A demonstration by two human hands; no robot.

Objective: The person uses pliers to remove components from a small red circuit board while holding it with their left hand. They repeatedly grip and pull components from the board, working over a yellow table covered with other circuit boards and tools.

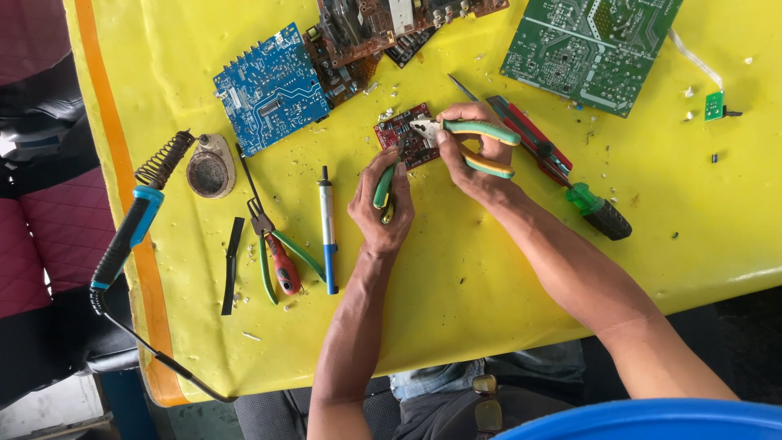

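A small red circuit board (411, 143) lies on the yellow table (489, 269). My left hand (381, 204) grips a green-and-yellow-handled tool (384, 189) whose tip reaches the board's left side. My right hand (472, 159) is closed on the green-and-yellow handles of pliers (481, 145); their jaws sit on the board's upper edge.
A blue circuit board (269, 88), a brown board (358, 33) and a green board (590, 45) lie at the far edge. A red cutter (529, 138) and green-handled screwdriver (599, 210) lie right of my hands. A desoldering pump (327, 232), long-nose pliers (277, 253), soldering iron (130, 232) and round tin (210, 169) lie left.
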